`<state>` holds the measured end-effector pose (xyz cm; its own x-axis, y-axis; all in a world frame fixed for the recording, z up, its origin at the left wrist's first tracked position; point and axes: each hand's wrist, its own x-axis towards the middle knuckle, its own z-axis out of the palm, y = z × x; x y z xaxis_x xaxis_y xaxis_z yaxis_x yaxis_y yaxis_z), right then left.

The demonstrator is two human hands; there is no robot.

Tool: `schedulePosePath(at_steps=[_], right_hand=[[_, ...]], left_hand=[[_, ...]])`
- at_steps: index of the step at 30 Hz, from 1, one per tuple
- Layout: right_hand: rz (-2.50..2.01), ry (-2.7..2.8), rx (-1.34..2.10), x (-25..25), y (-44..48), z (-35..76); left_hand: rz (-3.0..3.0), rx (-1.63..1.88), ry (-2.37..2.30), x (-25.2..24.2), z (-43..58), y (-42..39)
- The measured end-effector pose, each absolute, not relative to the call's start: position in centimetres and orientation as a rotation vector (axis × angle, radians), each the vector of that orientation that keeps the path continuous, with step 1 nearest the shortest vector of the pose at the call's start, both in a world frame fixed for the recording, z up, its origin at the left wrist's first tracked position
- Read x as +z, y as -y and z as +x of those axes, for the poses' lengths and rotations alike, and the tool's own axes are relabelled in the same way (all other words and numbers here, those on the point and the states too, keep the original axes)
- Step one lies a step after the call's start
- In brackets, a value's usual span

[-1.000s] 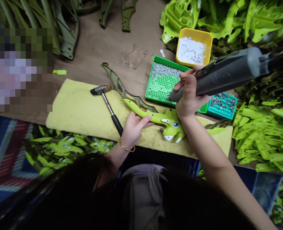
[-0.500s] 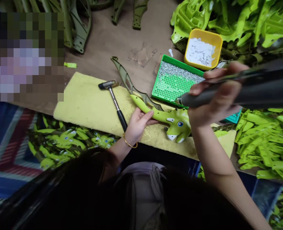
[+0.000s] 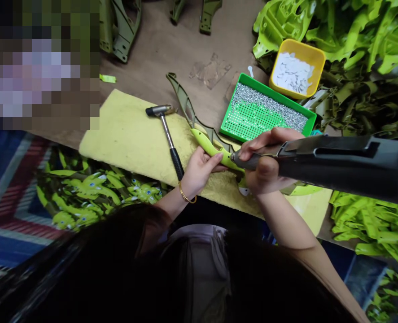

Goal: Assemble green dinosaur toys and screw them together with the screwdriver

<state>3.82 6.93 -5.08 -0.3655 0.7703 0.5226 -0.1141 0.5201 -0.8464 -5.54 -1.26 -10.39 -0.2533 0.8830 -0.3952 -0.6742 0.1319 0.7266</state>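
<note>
Head cam: L hand point(image 3: 202, 170) palm-down, grip curled round lime-green plastic dino toy piece point(image 3: 212, 148), which lies on yellow foam pad point(image 3: 124, 130); gold bangle point(image 3: 185, 196) on L wrist. R hand point(image 3: 264, 168) just beside, wrist bent, grip shut round grey power screwdriver point(image 3: 336, 163), bit at toy. Steel hammer point(image 3: 167, 134) lies on pad, left of toy; green perforated tray point(image 3: 252, 119) of screws sits on bench point(image 3: 172, 58) just past pad.
</note>
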Motion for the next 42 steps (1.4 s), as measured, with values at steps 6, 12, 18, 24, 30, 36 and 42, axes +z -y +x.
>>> schedulePosePath(at_steps=[6, 12, 18, 24, 30, 36, 42], right_hand=[[-0.553, 1.398, 0.779, -3.7, -9.6, 3.0], [-0.767, 1.229, 0.584, -6.2, -15.4, 2.2], [-0.769, 1.259, 0.622, -7.6, -15.6, 2.3], [-0.765, 1.274, 0.681, -7.3, -15.5, 2.3], [-0.799, 1.280, 0.499, -7.1, -15.8, 1.9], [-0.768, 1.311, 0.537, -7.6, -16.4, 1.9], [-0.575, 1.192, 0.651, -3.5, -13.7, 1.5]], left_hand=[[0.211, 1.395, -1.057, -9.6, -6.0, 1.3], [0.242, 1.515, -1.227, -9.4, -9.0, 0.2], [0.281, 1.526, -1.240, -10.1, -10.4, -0.4], [0.283, 1.533, -1.237, -10.1, -10.2, -0.4], [0.287, 1.525, -1.232, -10.0, -10.3, -0.4], [0.285, 1.540, -1.223, -9.9, -10.3, -0.5], [0.286, 1.469, -1.210, -9.5, -9.7, 0.5]])
